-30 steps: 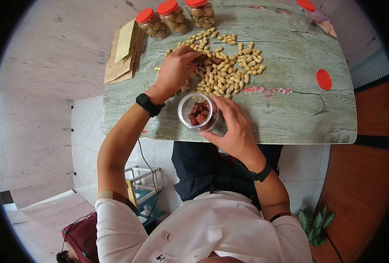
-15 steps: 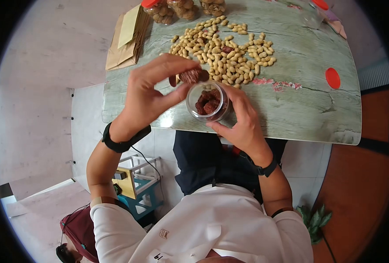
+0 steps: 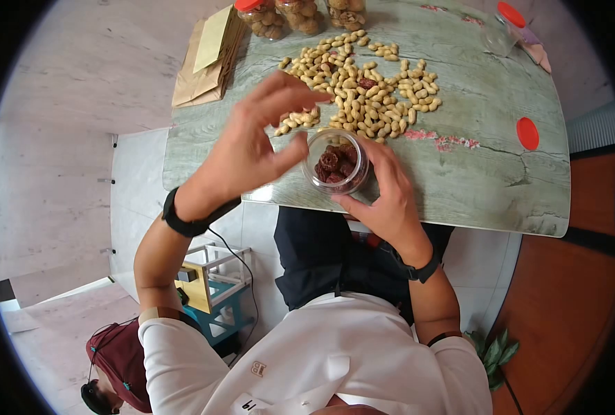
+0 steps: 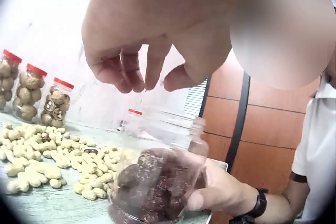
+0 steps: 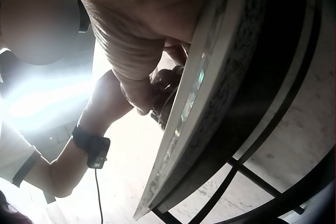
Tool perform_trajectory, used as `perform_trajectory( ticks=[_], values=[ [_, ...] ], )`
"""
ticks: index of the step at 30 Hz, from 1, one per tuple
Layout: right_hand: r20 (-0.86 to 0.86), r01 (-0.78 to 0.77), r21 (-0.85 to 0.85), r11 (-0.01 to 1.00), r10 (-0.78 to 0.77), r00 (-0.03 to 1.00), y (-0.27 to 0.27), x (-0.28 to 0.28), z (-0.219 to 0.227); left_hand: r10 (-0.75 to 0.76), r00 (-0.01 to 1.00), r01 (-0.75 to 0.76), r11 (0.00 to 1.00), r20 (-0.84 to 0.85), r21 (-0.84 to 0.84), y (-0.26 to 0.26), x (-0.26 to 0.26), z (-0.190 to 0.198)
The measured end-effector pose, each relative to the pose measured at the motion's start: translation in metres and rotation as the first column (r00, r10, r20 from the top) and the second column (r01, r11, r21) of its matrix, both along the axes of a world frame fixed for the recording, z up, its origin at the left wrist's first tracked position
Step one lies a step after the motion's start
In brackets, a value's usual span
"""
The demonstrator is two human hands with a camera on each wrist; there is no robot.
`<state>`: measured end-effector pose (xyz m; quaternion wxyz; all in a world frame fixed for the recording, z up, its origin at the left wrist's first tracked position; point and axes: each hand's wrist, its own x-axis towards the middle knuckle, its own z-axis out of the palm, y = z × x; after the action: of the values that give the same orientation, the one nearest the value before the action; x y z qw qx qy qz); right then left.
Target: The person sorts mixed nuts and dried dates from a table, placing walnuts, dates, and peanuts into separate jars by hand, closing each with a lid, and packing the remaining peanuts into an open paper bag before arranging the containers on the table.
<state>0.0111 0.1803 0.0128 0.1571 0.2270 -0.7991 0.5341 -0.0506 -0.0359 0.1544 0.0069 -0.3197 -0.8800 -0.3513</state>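
Note:
My right hand grips a clear jar from its right side, near the table's front edge. Dark red, wrinkled dried dates fill part of this lidless jar. Over its left rim is my left hand, blurred, fingers spread apart from the thumb. In the left wrist view the left hand hangs above the jar's mouth with nothing between its fingertips. Unshelled peanuts lie heaped beyond the jar, with a date among them. The right wrist view mostly shows the right hand beside the table edge.
Three jars of walnuts stand at the back left, beside a brown paper bag. A red lid lies on the right of the table. Another clear jar and a cloth are at the far right corner.
My left hand went from the peanuts to the jar with dates in its fingers, then let them go; its fingers are now empty. The right hand has kept hold of the jar.

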Motion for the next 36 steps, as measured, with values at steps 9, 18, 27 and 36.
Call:
perform_trajectory(
  ticks=[9, 18, 27, 36],
  values=[
    [-0.031, 0.011, 0.02, 1.0, -0.01, 0.999, 0.001, 0.0, -0.001, -0.208, 0.952, 0.149, 0.956, -0.224, -0.251, 0.024, -0.092, -0.054],
    [0.007, 0.003, -0.011, 1.0, -0.003, 1.0, 0.001, 0.001, -0.002, -0.247, 0.938, 0.131, 0.903, -0.244, -0.41, 0.057, -0.136, -0.096],
    [-0.004, -0.011, -0.013, 1.0, 0.011, 1.0, 0.001, 0.0, 0.0, -0.249, 0.928, 0.121, 0.905, -0.279, -0.407, 0.056, -0.136, -0.099],
    [0.008, -0.005, 0.011, 1.0, 0.005, 1.0, -0.001, 0.001, 0.001, -0.073, 0.959, 0.02, 0.981, -0.274, -0.192, 0.028, -0.109, -0.055]
  ],
)
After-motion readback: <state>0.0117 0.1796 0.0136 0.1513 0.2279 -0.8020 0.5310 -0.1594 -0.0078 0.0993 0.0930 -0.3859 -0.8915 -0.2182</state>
